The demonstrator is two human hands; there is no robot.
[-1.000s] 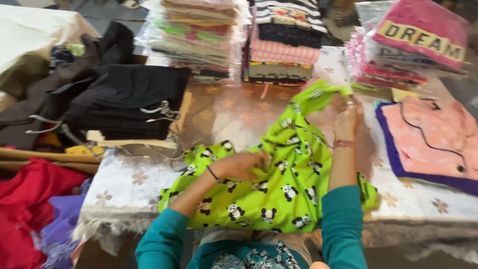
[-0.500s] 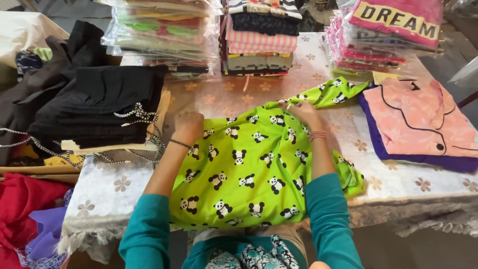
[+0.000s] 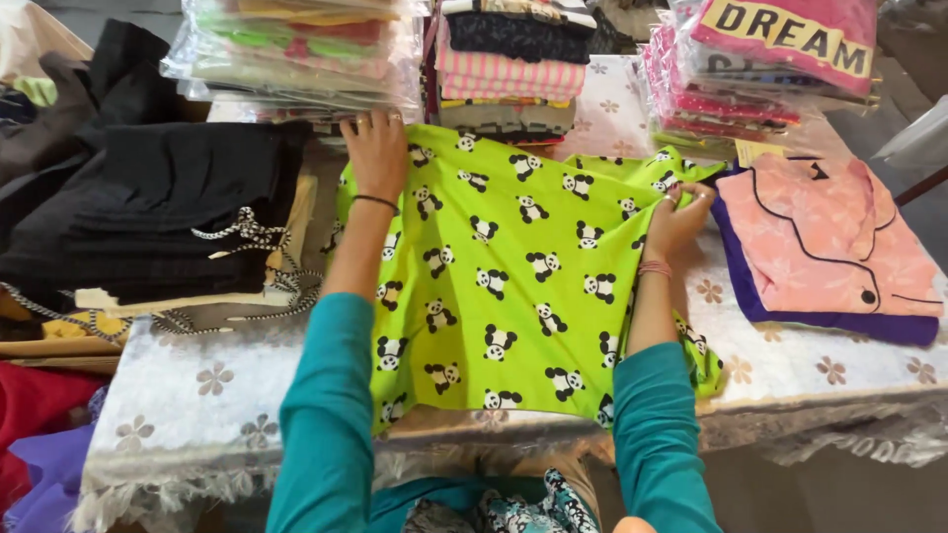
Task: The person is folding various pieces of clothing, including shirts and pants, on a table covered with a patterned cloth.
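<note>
Hands: left hand (image 3: 375, 148) flat at 11 o'clock corner of lime-green panda-print cotton garment (image 3: 504, 276); right hand (image 3: 677, 219) pinching 2 o'clock edge. Pull evenly, keep fabric taut on table (image 3: 197, 395).

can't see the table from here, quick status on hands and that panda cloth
Left hand flat on green panda-print garment, top left corner. Right hand pinching its right edge. Garment spread on table. Packaged clothing stacks crowd the far edge.
</note>
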